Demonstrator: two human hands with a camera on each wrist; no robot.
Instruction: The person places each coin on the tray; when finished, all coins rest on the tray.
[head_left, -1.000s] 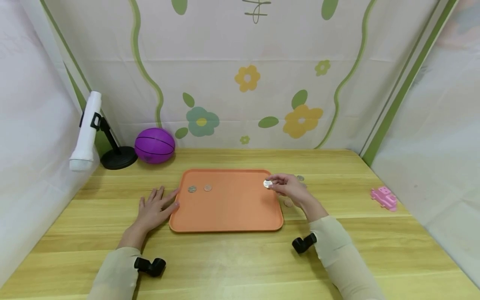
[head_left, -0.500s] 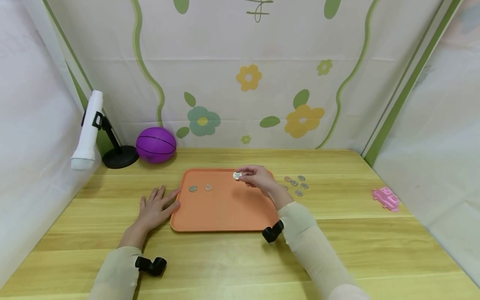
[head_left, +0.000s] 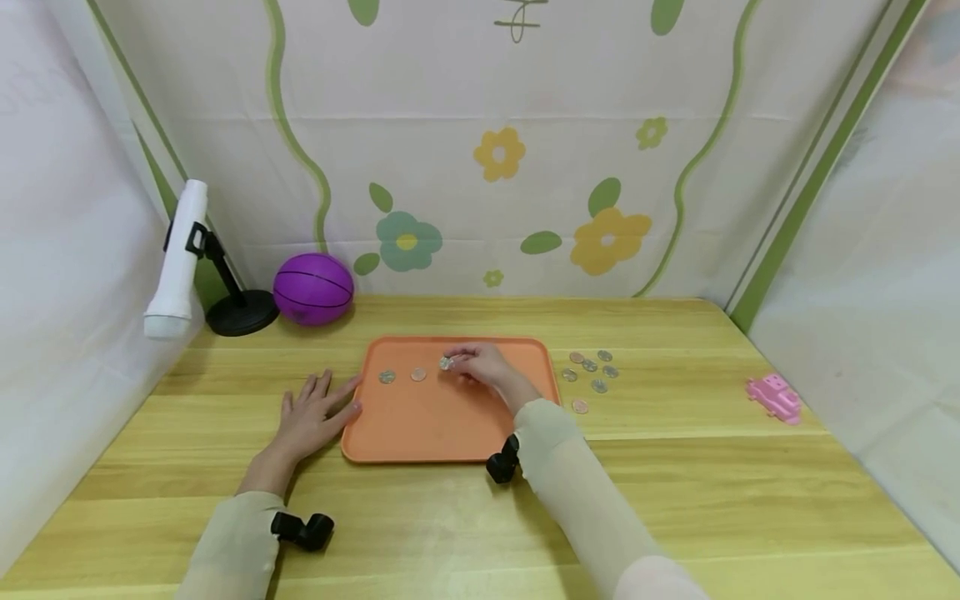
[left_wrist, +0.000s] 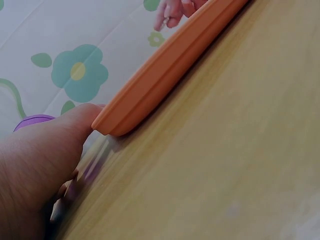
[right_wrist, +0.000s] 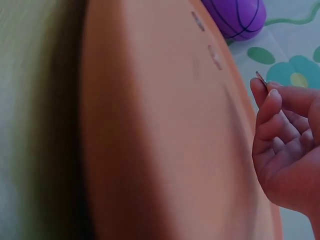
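Observation:
Over the orange tray (head_left: 427, 433), my right hand (head_left: 483, 367) pinches a silvery coin (head_left: 446, 363) between thumb and fingertips. The right wrist view shows this coin (right_wrist: 261, 78) edge-on, above the tray surface. Two coins lie flat on the tray to the left of it: a silvery coin (head_left: 386, 377) and a paler, slightly coppery coin (head_left: 418, 374). My left hand (head_left: 306, 421) lies on the table with fingers spread, its thumb and index finger touching the tray's left rim. In the left wrist view the thumb meets the tray's corner (left_wrist: 115, 125).
Several loose coins (head_left: 590, 366) lie on the table right of the tray, with a coppery coin (head_left: 580, 407) nearer me. A pink toy (head_left: 774, 398) sits far right. At the back left are a purple ball (head_left: 313, 289) and a white microphone (head_left: 178, 258) on a black stand.
My right hand has carried the coin leftward from the tray's right edge toward the two coins on it, uncovering the loose coins on the table. My left hand has stayed in place.

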